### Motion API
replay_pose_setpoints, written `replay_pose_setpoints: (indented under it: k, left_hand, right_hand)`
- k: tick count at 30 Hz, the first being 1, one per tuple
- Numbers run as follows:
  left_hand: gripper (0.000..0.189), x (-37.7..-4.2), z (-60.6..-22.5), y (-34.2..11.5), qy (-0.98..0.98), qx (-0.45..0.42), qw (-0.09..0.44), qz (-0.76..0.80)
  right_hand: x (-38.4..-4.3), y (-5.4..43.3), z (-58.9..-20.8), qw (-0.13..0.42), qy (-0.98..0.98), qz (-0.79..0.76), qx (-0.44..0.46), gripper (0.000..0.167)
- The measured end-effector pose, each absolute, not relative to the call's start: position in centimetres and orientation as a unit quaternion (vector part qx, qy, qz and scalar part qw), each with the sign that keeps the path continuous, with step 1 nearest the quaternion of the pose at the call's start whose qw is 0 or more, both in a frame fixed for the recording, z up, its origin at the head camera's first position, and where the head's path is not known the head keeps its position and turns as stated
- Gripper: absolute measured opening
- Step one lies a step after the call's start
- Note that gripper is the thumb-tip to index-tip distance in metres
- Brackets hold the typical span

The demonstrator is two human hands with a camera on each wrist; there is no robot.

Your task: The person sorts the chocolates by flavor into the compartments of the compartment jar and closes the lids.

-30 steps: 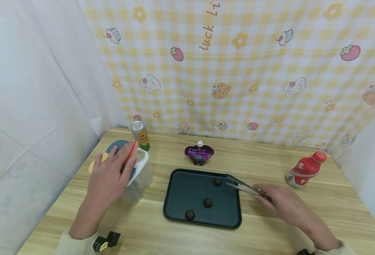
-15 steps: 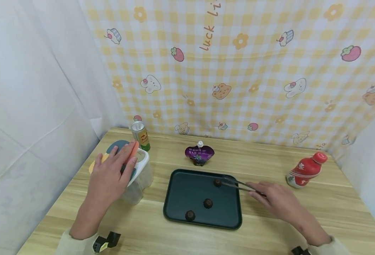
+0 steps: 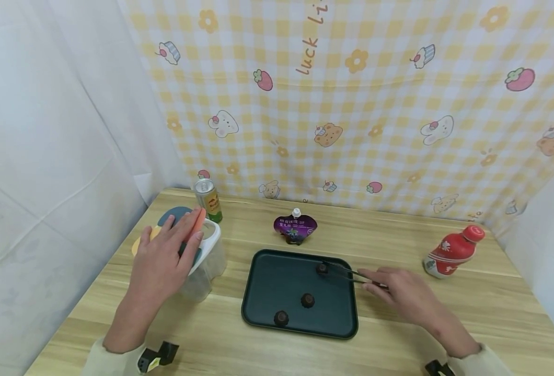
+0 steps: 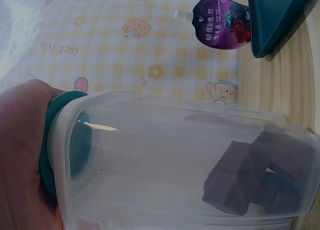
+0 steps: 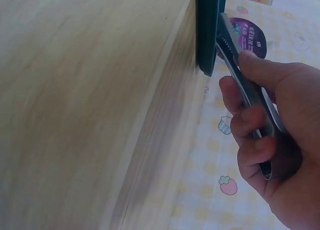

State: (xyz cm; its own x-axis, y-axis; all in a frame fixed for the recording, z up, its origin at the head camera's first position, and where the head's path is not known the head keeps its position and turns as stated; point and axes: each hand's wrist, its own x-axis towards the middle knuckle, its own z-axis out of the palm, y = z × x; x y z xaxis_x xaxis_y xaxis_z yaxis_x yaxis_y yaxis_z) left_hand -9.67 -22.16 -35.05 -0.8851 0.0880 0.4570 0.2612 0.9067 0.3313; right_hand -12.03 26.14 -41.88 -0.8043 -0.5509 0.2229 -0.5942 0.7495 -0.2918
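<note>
My left hand [image 3: 161,258] lies with extended fingers on the multicoloured lid of a clear plastic container [image 3: 197,284], beside a raised orange flap [image 3: 199,221]. Dark brown blocks [image 4: 235,177] sit at the container's bottom in the left wrist view. My right hand [image 3: 406,292] grips metal tongs [image 5: 250,93], their arms reaching over the right rim of a dark green tray [image 3: 277,282]. The tong tips are at the farthest small dark brown chocolate-like piece [image 3: 322,268]. Two similar pieces lie nearer, one mid-tray [image 3: 307,300] and one by the front rim [image 3: 281,318].
A drink can [image 3: 208,200] stands behind the container. Behind the tray is a purple spouted pouch [image 3: 295,227]. A red bottle [image 3: 453,251] stands at the right, beyond my right hand. A checked curtain [image 3: 343,104] hangs along the table's back edge.
My right hand has moved left with the tongs, bringing their tips from right of the far chocolate-like piece to it. The tong arms have come closer together. My left hand has stayed put.
</note>
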Motion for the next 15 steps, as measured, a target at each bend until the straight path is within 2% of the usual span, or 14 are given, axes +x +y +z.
replay_pose_setpoints:
  k: [15]
  left_hand:
    - [0.052,-9.72,-35.01,-22.16,-0.952,-0.089,0.216,-0.196]
  right_hand:
    - [-12.33,26.00,-41.85,0.084,-0.920,0.208,0.322,0.026]
